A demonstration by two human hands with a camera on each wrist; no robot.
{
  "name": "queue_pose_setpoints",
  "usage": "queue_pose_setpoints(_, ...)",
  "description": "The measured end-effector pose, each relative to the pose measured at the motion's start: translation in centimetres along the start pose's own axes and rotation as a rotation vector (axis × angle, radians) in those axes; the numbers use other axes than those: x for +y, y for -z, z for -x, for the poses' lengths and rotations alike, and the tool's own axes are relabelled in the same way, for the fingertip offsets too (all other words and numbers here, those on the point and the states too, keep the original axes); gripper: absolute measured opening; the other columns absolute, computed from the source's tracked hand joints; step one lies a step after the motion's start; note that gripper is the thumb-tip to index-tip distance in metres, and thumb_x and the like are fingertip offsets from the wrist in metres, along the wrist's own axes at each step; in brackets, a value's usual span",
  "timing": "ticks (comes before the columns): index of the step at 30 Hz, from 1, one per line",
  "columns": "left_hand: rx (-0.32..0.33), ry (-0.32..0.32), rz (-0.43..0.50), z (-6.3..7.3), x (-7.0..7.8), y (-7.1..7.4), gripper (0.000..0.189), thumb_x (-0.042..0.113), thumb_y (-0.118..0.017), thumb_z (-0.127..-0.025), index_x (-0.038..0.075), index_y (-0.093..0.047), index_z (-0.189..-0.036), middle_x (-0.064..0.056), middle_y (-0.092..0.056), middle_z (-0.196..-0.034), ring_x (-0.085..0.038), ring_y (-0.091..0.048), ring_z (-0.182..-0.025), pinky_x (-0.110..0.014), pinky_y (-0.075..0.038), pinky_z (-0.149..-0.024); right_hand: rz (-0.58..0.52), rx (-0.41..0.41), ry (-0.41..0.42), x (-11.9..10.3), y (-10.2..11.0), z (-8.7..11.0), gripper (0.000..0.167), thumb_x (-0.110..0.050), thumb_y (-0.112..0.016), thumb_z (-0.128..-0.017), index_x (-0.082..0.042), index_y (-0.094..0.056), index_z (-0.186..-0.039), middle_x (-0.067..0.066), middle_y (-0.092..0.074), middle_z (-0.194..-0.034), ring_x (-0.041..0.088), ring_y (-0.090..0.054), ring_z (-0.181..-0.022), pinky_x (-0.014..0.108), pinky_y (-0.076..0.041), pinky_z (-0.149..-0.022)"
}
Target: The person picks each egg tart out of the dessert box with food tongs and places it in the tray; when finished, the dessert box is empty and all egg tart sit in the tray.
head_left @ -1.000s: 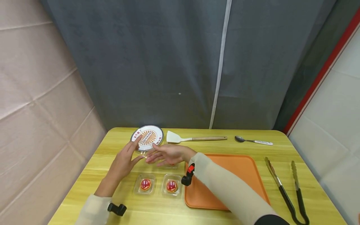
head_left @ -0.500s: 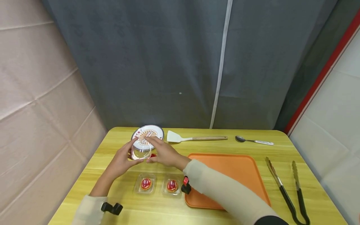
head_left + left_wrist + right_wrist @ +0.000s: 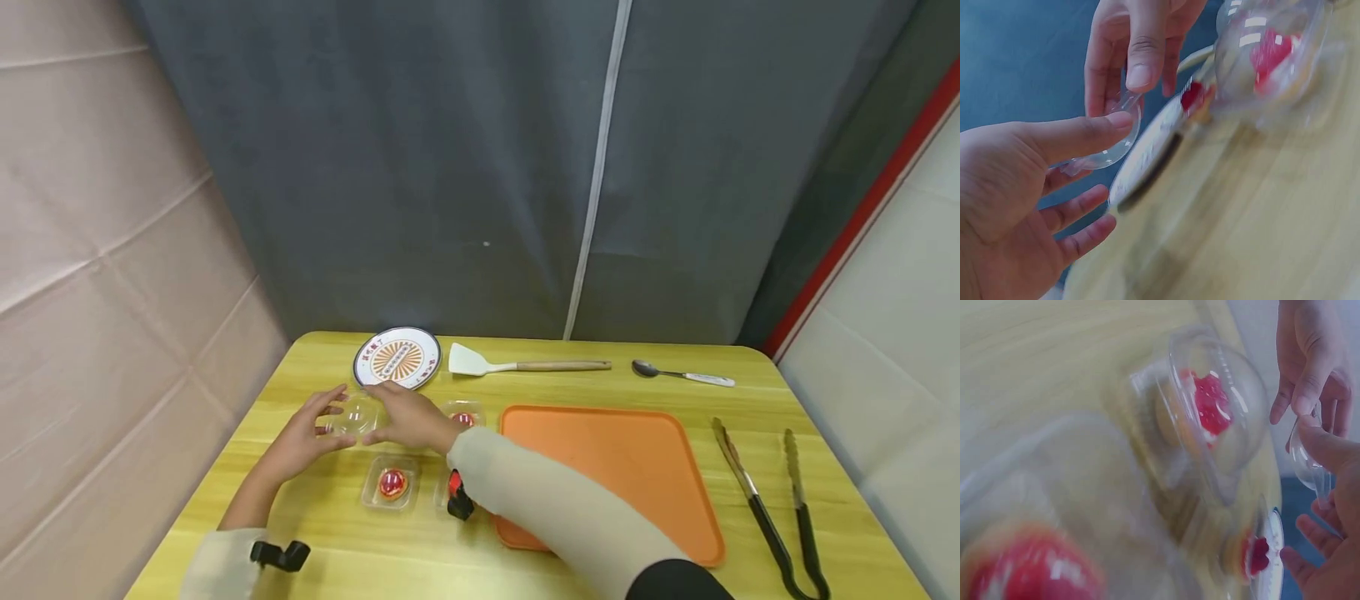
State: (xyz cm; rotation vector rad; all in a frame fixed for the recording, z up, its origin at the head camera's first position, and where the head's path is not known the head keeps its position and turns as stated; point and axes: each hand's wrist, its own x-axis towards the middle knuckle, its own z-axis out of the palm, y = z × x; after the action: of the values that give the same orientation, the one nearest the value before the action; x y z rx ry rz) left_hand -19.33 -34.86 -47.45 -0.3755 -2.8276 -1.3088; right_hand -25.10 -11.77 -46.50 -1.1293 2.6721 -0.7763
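My left hand (image 3: 296, 442) and right hand (image 3: 412, 417) hold a clear plastic dome lid (image 3: 358, 417) between them, above the table's left side. In the left wrist view the left thumb presses the lid's rim (image 3: 1110, 153), and the right hand's thumb and fingers pinch its other end. Nothing lies inside the lid. Close by, a red-topped tart (image 3: 392, 483) sits in a clear box in front of the hands. Another boxed tart (image 3: 462, 417) stands behind my right wrist. A third box is mostly covered by the right sleeve; a small red-topped tart (image 3: 1257, 556) shows near the plate in the right wrist view.
A printed white plate (image 3: 397, 357) lies at the back left, with a white spatula (image 3: 525, 365) beside it. Further right is a spoon (image 3: 678, 375). An orange tray (image 3: 600, 475) takes up the middle right, and black-handled tongs (image 3: 765, 508) lie at the right edge.
Both hands have moved left and slightly toward the front with the clear lid, which now shows away from the plate. The back boxed tart has come into view behind the right wrist.
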Motion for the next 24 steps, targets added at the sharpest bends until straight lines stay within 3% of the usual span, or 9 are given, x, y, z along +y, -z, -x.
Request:
queue_pose_setpoints(5, -0.046, 0.036, 0.028, 0.1, -1.4, 0.2, 0.088, 0.017, -0.082, -0.09, -0.005, -0.03, -0.158, -0.029, -0.045, -0.151, -0.048, -0.053, -0.126, -0.056, -0.056, -0.096, 0.11, -0.04, -0.024, -0.4, -1.2, -1.3, 0.093, -0.059, -0.075, -0.087, -0.019, -0.037, -0.161, 0.001, -0.043, -0.162, 0.017, -0.045, -0.145, 0.035, -0.041, -0.118)
queue_pose_setpoints(11, -0.063, 0.067, 0.007, -0.1, -2.7, 0.3, 0.089, 0.02, -0.083, -0.089, -0.003, -0.031, -0.158, -0.027, -0.045, -0.153, -0.048, -0.048, -0.131, -0.057, -0.053, -0.098, 0.193, -0.053, -0.056, -0.7, -1.9, -2.1, 0.091, -0.063, -0.073, -0.087, -0.021, -0.04, -0.16, -0.003, -0.044, -0.161, 0.016, -0.043, -0.147, 0.044, -0.032, -0.124)
queue_pose_setpoints(19, -0.081, 0.097, -0.003, -0.5, -3.8, 0.1, 0.09, 0.023, -0.083, -0.089, -0.001, -0.032, -0.159, -0.024, -0.046, -0.154, -0.042, -0.048, -0.127, -0.028, -0.057, -0.082, 0.21, -0.043, -0.091, -0.4, -2.7, -2.5, 0.089, -0.063, -0.074, -0.085, -0.024, -0.043, -0.158, -0.006, -0.047, -0.158, 0.015, -0.045, -0.145, 0.046, -0.03, -0.125)
queue_pose_setpoints(24, -0.072, 0.098, -0.009, -0.7, -4.0, -0.1, 0.09, 0.021, -0.085, -0.087, -0.001, -0.034, -0.158, -0.022, -0.049, -0.153, -0.037, -0.049, -0.122, -0.024, -0.052, -0.082, 0.223, -0.039, -0.117, -0.6, -2.6, -2.2, 0.087, -0.063, -0.075, -0.084, -0.025, -0.045, -0.157, -0.008, -0.049, -0.156, 0.014, -0.046, -0.144, 0.047, -0.028, -0.126)
